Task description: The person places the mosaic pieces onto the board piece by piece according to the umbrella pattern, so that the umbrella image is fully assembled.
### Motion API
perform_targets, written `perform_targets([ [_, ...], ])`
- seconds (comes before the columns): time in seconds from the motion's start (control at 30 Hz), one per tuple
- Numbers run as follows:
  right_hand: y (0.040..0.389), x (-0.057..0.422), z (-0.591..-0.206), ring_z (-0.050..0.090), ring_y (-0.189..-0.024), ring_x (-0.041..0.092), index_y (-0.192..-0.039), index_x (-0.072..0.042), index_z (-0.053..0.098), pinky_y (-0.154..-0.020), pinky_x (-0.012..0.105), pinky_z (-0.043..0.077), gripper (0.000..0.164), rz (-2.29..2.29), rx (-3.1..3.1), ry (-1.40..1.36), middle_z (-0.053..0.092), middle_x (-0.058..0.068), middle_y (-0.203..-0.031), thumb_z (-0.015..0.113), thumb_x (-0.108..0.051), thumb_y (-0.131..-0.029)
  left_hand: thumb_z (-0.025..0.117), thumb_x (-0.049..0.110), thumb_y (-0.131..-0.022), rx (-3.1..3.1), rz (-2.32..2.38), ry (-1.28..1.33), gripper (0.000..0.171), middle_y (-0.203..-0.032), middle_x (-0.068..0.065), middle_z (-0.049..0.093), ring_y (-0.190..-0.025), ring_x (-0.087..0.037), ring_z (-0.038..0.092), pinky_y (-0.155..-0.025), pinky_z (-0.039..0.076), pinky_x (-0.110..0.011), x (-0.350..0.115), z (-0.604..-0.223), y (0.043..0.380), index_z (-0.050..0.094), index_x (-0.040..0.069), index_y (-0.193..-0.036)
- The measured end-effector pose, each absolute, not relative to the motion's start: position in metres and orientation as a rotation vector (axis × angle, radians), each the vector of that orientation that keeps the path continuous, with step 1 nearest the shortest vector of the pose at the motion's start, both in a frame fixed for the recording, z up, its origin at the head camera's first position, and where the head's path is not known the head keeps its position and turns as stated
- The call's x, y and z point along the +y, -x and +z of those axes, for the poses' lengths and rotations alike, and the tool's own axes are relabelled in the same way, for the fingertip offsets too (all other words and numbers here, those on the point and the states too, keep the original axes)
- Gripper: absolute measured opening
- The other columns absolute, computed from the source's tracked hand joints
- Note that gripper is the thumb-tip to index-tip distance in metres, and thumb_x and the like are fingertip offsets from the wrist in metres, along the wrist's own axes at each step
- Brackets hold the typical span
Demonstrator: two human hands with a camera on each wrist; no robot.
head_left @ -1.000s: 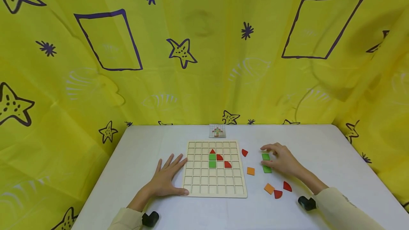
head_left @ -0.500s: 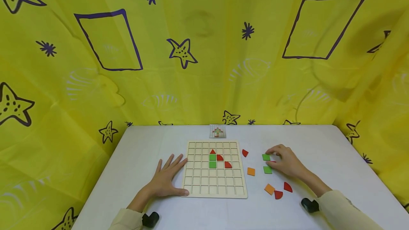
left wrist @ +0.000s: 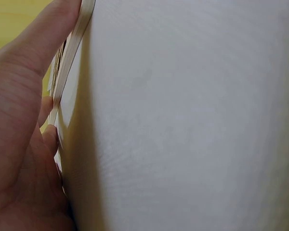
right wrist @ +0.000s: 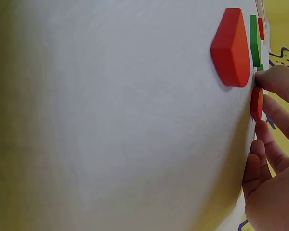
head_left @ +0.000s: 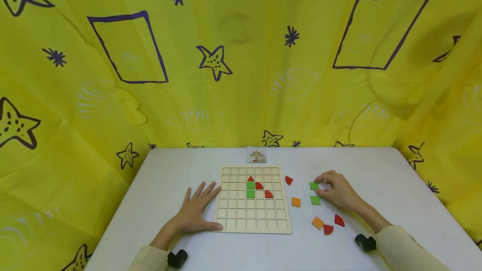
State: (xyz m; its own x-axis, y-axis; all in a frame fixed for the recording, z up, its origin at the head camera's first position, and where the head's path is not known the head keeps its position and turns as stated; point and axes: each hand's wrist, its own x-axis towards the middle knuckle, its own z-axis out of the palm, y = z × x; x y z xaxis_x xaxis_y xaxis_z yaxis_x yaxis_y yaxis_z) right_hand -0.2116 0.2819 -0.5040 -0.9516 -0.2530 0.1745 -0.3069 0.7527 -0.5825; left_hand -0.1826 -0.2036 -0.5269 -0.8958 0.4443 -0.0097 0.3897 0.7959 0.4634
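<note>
My left hand [head_left: 196, 212] lies spread at the left side of the pale wooden grid board [head_left: 229, 212], thumb on its lower left corner and fingertips at its left edge. On the board sit a red triangle [head_left: 250, 178], two stacked green squares [head_left: 250, 189] and two red quarter circles [head_left: 268, 194]. My right hand [head_left: 337, 190] pinches a loose green square [head_left: 314, 185] between thumb and index finger, low at the table. Just below lies another green square [head_left: 315, 200]. In the right wrist view, a red piece [right wrist: 256, 103] rests under the fingers, mostly hidden from the head view.
Loose around the right hand are a red quarter circle [head_left: 288, 180], an orange square [head_left: 296, 202], another orange square [head_left: 318, 222] and two red quarter circles [head_left: 339, 220]. A small pattern card [head_left: 256, 154] lies behind the board. A yellow patterned curtain [head_left: 241, 108] closes off the back.
My right thumb and index finger have come in from a wider spread and closed on the upper green square, which has shifted slightly. The left hand has stayed in place.
</note>
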Motion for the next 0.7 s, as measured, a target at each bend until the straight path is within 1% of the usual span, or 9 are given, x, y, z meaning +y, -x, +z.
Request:
perform_targets([
  [0.17,0.212,0.282,-0.504,0.059,-0.1,0.031,-0.106,-0.008,0.076,-0.086,0.048,0.053,0.02,0.98,-2.864,-0.457,0.066,0.015,-0.112,0.08,-0.008,-0.087,0.078,0.078,-0.067,2.861,0.71,-0.673,0.118,-0.171,0.002,0.017,-0.159,-0.033,0.002,-0.118,-0.01,-0.07,-0.204,-0.526,0.183,0.029,0.029,-0.163],
  [0.37,0.212,0.284,-0.501,0.058,-0.099,0.027,-0.106,-0.009,0.076,-0.085,0.045,0.051,0.02,0.985,-2.882,-0.477,0.066,0.01,-0.111,0.081,-0.011,-0.087,0.077,0.079,-0.067,2.858,0.708,-0.667,0.119,-0.171,0.002,0.016,-0.159,-0.033,0.002,-0.118,-0.01,-0.07,-0.204,-0.526,0.182,0.029,0.029,-0.163],
  [0.57,0.213,0.285,-0.494,0.056,-0.095,0.023,-0.107,-0.01,0.075,-0.081,0.04,0.05,0.021,1.003,-2.894,-0.531,0.066,0.005,-0.108,0.083,-0.014,-0.087,0.079,0.076,-0.067,2.855,0.729,-0.671,0.118,-0.171,0.001,0.017,-0.158,-0.035,0.003,-0.117,-0.01,-0.071,-0.204,-0.525,0.182,0.031,0.027,-0.163],
  [0.7,0.212,0.285,-0.488,0.055,-0.093,0.022,-0.107,-0.011,0.074,-0.078,0.036,0.051,0.022,1.026,-2.886,-0.56,0.066,0.004,-0.109,0.083,-0.013,-0.087,0.08,0.076,-0.067,2.856,0.734,-0.679,0.119,-0.171,-0.001,0.018,-0.158,-0.036,0.004,-0.117,-0.009,-0.071,-0.204,-0.525,0.182,0.031,0.026,-0.163],
])
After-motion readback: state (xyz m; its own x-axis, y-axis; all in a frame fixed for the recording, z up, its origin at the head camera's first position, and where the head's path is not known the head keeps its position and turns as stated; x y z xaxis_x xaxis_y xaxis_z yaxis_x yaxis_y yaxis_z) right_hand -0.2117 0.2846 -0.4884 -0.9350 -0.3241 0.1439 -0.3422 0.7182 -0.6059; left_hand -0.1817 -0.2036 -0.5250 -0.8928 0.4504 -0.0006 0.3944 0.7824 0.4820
